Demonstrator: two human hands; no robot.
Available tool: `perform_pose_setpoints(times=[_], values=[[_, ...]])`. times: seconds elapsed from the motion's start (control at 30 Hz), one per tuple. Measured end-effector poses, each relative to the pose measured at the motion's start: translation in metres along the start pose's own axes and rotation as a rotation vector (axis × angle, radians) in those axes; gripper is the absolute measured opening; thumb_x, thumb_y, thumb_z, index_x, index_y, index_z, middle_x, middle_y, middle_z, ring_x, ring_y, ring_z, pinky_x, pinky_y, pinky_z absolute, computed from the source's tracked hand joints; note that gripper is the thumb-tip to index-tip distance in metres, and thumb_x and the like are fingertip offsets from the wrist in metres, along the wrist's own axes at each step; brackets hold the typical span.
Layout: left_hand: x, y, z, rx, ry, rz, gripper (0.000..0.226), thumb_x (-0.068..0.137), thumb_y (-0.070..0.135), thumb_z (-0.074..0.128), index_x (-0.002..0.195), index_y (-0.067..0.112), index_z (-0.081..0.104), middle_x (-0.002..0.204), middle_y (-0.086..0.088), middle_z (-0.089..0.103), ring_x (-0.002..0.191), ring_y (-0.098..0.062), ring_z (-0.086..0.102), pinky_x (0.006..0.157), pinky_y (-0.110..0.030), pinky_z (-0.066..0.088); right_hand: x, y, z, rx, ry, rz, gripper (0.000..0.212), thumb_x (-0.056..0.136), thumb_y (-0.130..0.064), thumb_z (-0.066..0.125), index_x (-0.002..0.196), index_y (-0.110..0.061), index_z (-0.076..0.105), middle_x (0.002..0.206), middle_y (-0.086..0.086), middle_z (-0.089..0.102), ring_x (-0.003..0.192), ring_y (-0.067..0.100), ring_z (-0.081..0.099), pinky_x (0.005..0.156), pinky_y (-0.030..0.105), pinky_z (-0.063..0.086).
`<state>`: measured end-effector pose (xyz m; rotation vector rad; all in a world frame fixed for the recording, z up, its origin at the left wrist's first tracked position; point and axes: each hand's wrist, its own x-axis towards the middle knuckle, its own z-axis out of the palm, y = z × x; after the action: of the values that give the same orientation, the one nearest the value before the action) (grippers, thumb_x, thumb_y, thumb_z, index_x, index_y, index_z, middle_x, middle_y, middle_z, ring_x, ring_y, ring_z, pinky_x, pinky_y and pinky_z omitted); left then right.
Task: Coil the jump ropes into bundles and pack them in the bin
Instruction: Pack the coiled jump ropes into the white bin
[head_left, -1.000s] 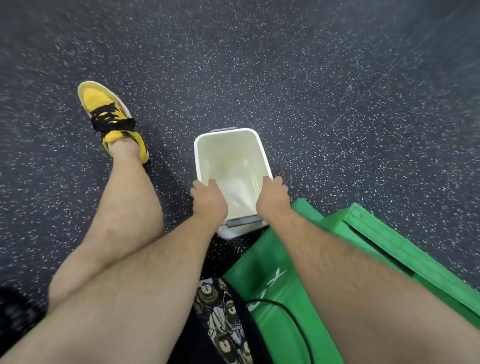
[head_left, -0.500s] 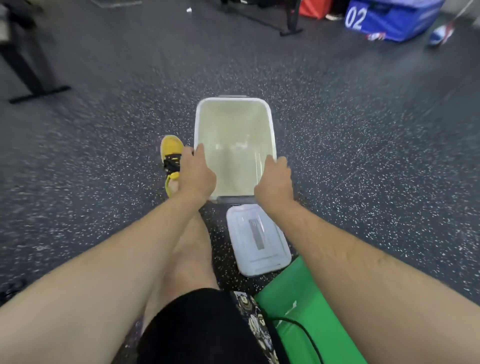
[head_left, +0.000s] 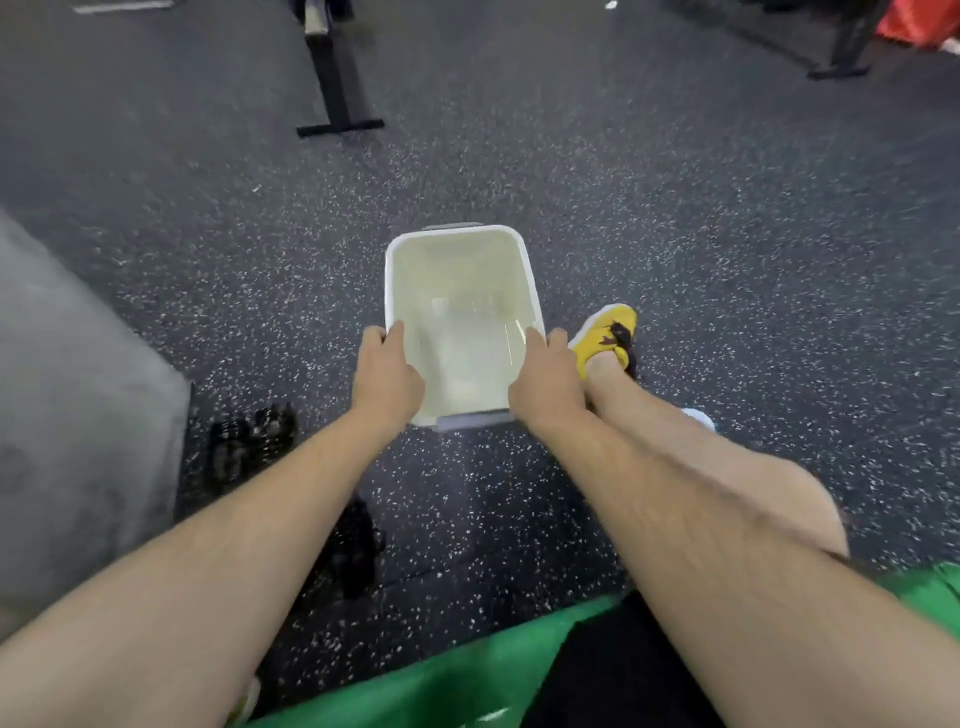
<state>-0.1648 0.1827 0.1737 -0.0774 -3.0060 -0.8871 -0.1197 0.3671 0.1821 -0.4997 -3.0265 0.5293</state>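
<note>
Either side of the empty bin (head_left: 457, 232), left hand (head_left: 387, 371) and right hand (head_left: 545, 382) grasp its rim, apparently positioning it; coiling ropes likely follows.

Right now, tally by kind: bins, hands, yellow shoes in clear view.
White bin: 1
Hands: 2, left hand and right hand, each gripping the rim
Yellow shoe: 1, beside the right hand
Total: 4
</note>
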Motion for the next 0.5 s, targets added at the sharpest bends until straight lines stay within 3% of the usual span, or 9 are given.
perform_pose_setpoints(times=[0.07,0.17,0.5], values=[[-0.012,-0.031,0.018,0.010,-0.050,-0.054,0.059,0.093,-0.006,0.040,0.150,0.009,0.037,0.134,-0.011,0.037,0.104,-0.027,0.051,0.090,-0.035,0.048,-0.012,-0.006,0.033,0.007,-0.078,0.002,0.054,0.088,-0.006,0.056,0.139,-0.013,0.039,0.134,0.012,0.038,0.118,0.032,0.049,0.099,0.034,0.042],[-0.030,-0.072,0.049,0.052,-0.124,-0.113,0.054,0.092,-0.004,0.040,0.144,0.010,0.041,0.127,-0.012,0.039,0.100,-0.028,0.050,0.088,-0.041,0.051,-0.030,-0.006,0.076,0.021,-0.188,0.058,0.056,0.089,-0.004,0.056,0.141,-0.014,0.038,0.137,0.011,0.035,0.121,0.033,0.047,0.097,0.037,0.045],[-0.082,-0.129,0.107,0.170,-0.368,-0.215,0.069,0.093,0.002,0.046,0.157,0.014,0.022,0.137,-0.009,0.035,0.123,-0.028,0.044,0.098,-0.040,0.048,-0.076,0.011,0.144,-0.039,-0.388,0.200,0.066,0.089,0.000,0.053,0.148,-0.020,0.031,0.139,0.007,0.031,0.122,0.028,0.044,0.093,0.038,0.049]])
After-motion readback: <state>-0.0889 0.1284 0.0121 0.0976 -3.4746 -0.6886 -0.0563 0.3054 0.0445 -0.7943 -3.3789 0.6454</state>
